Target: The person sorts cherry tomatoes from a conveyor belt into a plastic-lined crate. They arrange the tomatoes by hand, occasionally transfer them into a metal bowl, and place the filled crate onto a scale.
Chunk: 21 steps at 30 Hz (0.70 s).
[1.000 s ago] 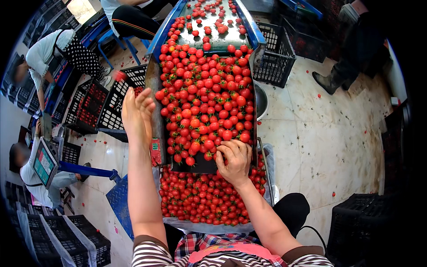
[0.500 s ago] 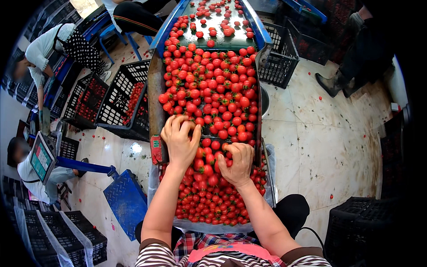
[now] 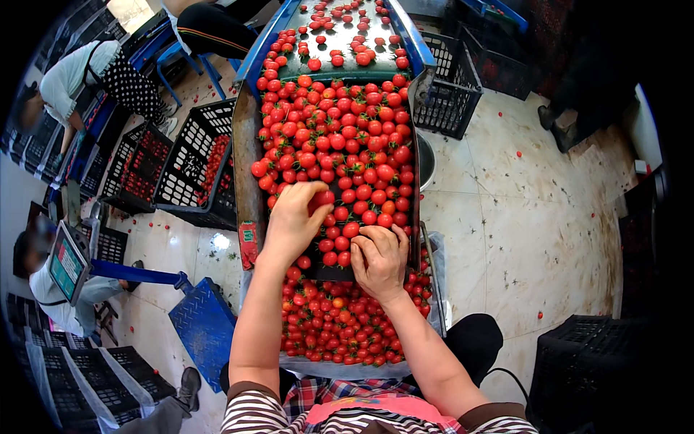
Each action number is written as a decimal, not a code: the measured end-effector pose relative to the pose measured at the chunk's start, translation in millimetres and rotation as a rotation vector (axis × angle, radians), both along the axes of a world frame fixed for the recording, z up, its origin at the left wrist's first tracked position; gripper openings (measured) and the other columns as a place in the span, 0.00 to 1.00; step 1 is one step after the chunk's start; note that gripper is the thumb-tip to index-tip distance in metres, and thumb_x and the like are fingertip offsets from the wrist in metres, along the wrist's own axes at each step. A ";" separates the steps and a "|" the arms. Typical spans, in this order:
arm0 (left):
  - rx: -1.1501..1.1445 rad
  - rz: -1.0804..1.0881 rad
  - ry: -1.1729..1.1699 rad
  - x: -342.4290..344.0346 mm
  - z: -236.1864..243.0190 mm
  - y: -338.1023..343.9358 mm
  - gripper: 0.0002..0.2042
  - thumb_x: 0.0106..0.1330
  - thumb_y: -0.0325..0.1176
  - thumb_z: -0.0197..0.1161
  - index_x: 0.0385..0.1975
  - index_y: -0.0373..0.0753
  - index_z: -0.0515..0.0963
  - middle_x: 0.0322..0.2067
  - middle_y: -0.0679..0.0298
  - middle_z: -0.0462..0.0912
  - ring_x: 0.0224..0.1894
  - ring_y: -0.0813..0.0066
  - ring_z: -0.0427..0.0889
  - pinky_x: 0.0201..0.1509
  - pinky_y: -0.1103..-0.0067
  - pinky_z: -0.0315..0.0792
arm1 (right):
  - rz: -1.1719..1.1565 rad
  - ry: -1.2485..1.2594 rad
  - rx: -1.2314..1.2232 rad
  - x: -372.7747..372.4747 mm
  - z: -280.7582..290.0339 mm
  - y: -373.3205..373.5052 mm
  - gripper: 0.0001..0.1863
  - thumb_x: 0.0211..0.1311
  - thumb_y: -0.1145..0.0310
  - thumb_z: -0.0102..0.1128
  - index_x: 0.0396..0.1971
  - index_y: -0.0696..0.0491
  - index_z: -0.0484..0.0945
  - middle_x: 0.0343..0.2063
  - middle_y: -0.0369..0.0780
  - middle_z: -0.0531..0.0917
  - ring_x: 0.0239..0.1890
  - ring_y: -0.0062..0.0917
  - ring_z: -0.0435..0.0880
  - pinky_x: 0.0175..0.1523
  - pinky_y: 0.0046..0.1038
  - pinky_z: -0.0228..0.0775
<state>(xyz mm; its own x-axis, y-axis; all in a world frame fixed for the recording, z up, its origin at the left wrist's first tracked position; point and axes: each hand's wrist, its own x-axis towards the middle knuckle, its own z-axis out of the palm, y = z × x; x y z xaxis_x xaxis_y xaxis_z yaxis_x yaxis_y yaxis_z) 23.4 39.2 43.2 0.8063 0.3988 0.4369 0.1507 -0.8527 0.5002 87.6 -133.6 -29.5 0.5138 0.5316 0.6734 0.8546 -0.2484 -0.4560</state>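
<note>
Many red cherry tomatoes (image 3: 340,130) lie on a metal-sided chute (image 3: 249,145) in front of me. My left hand (image 3: 293,220) is over the chute's lower left part, its thumb and forefinger closed around a cherry tomato (image 3: 325,197). Close to the lower right edge, my right hand (image 3: 381,262) rests among the fruit with curled fingers; whatever lies beneath them is hidden. Between and below the hands, the dark chute bed (image 3: 329,272) shows. Under its lip, a lined container (image 3: 318,365) is heaped with cherry tomatoes.
Behind the chute, a belt (image 3: 293,65) carries scattered tomatoes. Black crates (image 3: 191,173) stand left, and another crate (image 3: 448,94) right. A blue platform scale (image 3: 202,329) is near my left side. People work at left; tomatoes and bits litter the floor (image 3: 506,217).
Tomatoes at the chute's lower end have gone down into the container, baring the dark bed. My left hand has moved slightly right. The person at right has stepped away; a shoe appears at lower left.
</note>
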 end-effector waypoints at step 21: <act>0.253 0.124 -0.045 47.2 -35.3 -17.3 0.23 0.60 0.44 0.65 0.56 0.50 0.75 0.61 0.54 0.67 0.64 0.54 0.61 0.63 0.60 0.58 | -0.041 0.105 0.100 3.6 -11.2 -5.1 0.19 0.59 0.63 0.60 0.48 0.55 0.73 0.50 0.47 0.71 0.58 0.43 0.67 0.64 0.46 0.57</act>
<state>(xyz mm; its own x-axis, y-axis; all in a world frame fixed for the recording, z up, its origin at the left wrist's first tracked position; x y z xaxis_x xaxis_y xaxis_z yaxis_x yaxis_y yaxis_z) 70.6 22.0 8.0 0.7353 0.3671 0.5697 0.2444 -0.9277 0.2822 91.2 -138.7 -40.7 0.6040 0.4417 0.6634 0.7911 -0.2312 -0.5663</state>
